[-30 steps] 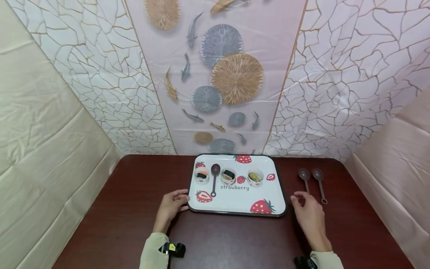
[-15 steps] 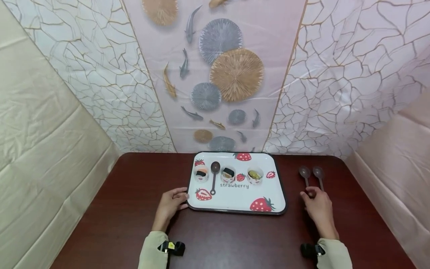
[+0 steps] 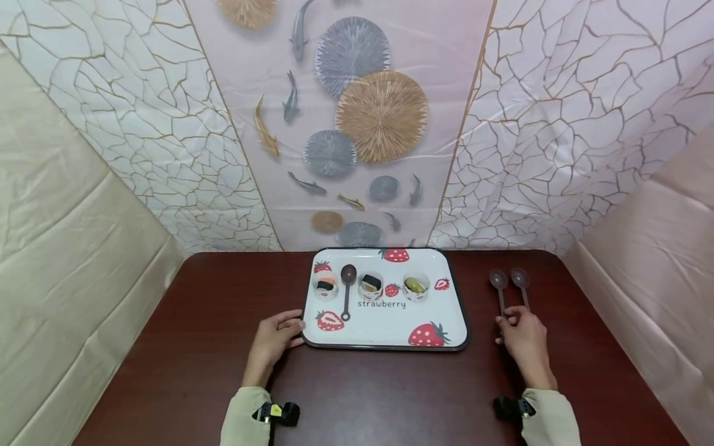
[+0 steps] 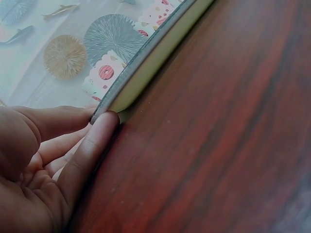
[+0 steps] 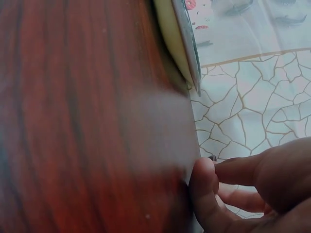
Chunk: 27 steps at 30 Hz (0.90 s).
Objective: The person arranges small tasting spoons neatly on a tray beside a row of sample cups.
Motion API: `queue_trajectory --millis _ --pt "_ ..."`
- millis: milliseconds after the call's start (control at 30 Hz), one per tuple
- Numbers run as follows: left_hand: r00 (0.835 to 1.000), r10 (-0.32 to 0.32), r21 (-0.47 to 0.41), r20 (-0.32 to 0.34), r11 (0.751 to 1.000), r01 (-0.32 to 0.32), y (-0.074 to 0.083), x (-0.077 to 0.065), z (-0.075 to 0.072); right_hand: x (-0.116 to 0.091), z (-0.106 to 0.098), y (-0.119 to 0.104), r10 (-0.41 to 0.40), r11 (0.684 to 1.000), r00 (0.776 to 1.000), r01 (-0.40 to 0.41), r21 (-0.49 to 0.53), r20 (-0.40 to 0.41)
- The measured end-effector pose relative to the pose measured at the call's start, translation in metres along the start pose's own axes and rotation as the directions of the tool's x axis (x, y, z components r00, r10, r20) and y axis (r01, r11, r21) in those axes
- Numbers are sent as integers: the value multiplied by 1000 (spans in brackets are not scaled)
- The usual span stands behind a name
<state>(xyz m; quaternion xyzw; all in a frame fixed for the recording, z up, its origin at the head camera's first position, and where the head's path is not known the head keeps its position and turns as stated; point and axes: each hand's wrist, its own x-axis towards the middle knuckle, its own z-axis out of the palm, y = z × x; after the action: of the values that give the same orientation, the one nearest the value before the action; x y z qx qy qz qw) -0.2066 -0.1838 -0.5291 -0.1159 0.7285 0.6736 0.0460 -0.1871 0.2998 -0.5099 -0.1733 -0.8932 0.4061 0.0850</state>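
Note:
In the head view a white tray [image 3: 385, 328] with a dark rim and strawberry prints lies on the table. My left hand [image 3: 273, 341] pinches its left rim; the left wrist view shows thumb and fingers [image 4: 102, 128] on that edge. On the tray are a dark brown spoon [image 3: 347, 291] and 3 small cups: a left cup [image 3: 325, 293], a middle cup [image 3: 370, 295] and a right cup [image 3: 415, 296], each holding food. To the right lie two greyish-brown spoons, a left spoon [image 3: 499, 282] and a right spoon [image 3: 520, 279]. My right hand [image 3: 527, 341] pinches the left spoon's handle and hides the right one's handle end.
The dark reddish-brown table [image 3: 379, 396] ends at a patterned cloth backdrop [image 3: 385, 198]. Beige padded panels, a left panel [image 3: 72, 248] and a right panel [image 3: 641, 285], stand on both sides.
My right hand has moved right and forward from beside the tray to the spoon handles and now pinches the left one. My left hand stays at the tray's rim. The head view shifts slightly.

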Motion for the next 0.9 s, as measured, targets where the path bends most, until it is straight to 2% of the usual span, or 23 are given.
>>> queue_trajectory --millis 300,500,700,900 --pt "1000 -7 15 -2 1000 8 0 -1 2 -2 -3 -2 62 998 998 -62 -18 -5" --pt "1000 -18 23 -24 1000 18 6 -1 -1 2 -5 -5 48 996 998 -45 -78 33" --pt "1000 -11 29 -23 1000 12 7 2 -1 6 -7 -3 46 998 998 -43 -56 50" --pt "1000 -13 27 -10 1000 13 0 0 -1 6 -8 2 87 996 992 -88 4 91"
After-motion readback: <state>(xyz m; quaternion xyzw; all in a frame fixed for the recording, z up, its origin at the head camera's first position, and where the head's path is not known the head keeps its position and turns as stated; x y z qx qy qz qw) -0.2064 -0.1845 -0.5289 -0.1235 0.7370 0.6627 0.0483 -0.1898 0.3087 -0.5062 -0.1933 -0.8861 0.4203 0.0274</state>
